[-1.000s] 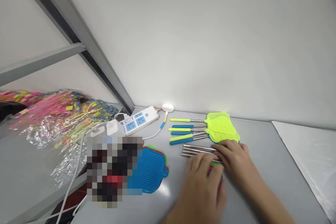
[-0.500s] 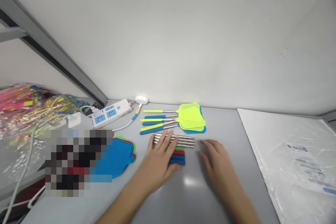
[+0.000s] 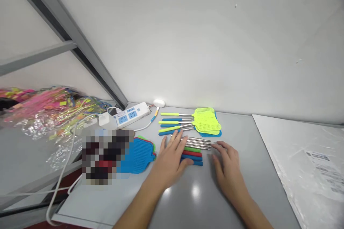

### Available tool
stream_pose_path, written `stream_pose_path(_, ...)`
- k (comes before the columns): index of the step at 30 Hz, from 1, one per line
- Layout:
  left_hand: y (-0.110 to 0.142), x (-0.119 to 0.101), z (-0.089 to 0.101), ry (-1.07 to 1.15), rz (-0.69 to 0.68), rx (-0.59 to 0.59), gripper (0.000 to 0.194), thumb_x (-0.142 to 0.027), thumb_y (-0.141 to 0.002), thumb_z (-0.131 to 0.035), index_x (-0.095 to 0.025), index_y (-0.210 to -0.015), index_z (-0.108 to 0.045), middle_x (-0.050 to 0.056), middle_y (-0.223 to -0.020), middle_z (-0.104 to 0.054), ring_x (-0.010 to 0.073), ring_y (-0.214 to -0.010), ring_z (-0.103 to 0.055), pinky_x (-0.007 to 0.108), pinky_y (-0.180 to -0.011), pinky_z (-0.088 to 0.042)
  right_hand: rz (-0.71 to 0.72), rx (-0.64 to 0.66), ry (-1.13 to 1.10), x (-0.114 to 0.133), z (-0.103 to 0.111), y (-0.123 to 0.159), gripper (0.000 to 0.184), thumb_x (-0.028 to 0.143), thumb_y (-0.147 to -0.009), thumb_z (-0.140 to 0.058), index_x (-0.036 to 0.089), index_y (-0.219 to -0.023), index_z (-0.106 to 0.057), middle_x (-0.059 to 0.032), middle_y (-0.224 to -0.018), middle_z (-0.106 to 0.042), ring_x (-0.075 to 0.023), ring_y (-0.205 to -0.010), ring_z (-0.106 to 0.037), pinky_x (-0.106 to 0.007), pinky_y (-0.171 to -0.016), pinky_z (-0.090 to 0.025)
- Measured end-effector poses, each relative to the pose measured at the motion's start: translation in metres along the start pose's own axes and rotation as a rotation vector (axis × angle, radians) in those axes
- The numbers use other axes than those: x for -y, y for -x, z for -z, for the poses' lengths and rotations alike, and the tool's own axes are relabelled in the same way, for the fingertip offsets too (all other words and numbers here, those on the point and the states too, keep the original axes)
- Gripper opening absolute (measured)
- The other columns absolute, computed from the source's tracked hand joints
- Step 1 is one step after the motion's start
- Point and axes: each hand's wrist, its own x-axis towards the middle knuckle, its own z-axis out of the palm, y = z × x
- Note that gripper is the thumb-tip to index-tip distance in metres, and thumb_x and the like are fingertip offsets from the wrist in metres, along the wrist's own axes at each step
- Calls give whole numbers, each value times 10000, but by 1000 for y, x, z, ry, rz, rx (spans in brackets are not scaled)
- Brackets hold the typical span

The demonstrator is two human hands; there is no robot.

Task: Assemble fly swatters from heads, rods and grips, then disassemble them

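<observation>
My left hand lies palm down with its fingers spread over a row of silver metal rods and the coloured grips beside them. A green grip, a red grip and a blue grip stick out to the right from under it; their left ends are hidden. At the right ends of the rods my right hand is open, thumb apart from its bent fingers, its fingertips close to the rod tips. Behind them lie several fly swatters with yellow heads and blue or yellow handles.
Blue swatter heads are piled at the left, beside a blurred-out patch. A white power strip with cables sits by the wall. Bagged colourful goods lie far left. A white plastic package covers the right side.
The view has turned to the left, so things appear further right. My left hand still rests on the rods and grips, and my right hand stays by the rod ends.
</observation>
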Motion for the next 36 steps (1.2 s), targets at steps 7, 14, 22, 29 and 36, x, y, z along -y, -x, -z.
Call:
stream_pose_path(7,4,5,0,-3,34,5,631,-565,-964,-352,-192,-1474,-365,145,-1574,-284,328,-1469,-193,638,-1129,-202,165,127,-14,25,21,-56,243,259,-992,-395,251,-1139,-589,-99,-1201,-545,-232,-1110,-544,-414,-920,-483)
stream_pose_path(14,5,15,2,-9,123,-24,648,-576,-969,-312,-174,-1474,-366,155,-1565,-299,343,-1467,-191,664,-1124,-194,554,353,469,52,-16,-148,147,206,-942,-517,194,-1018,-642,-99,-1044,-634,-256,-978,-582,-398,-809,-450)
stream_pose_path(22,6,17,5,16,157,-158,563,-500,-989,-338,-196,-1462,-357,127,-1578,-284,319,-1479,-157,636,-1148,-167,704,346,516,46,-29,-157,222,149,-973,-410,178,-869,-603,-94,-922,-648,-256,-953,-565,-462,-940,-353)
stream_pose_path(29,7,15,14,120,201,-513,488,-317,-984,-431,-202,-1442,-310,142,-1597,-214,297,-1488,-116,574,-1146,-202,606,370,319,45,2,-158,212,246,-1013,-352,196,-957,-551,-59,-882,-664,-210,-825,-592,-412,-895,-407)
stream_pose_path(36,12,-1,23,15,86,-912,481,-194,-906,-524,-170,-1369,-395,196,-1568,-199,363,-1450,-194,598,-1102,-243,496,418,237,69,54,-134,199,297,-1003,-369,234,-921,-539,-41,-867,-631,-228,-831,-574,-357,-718,-439)
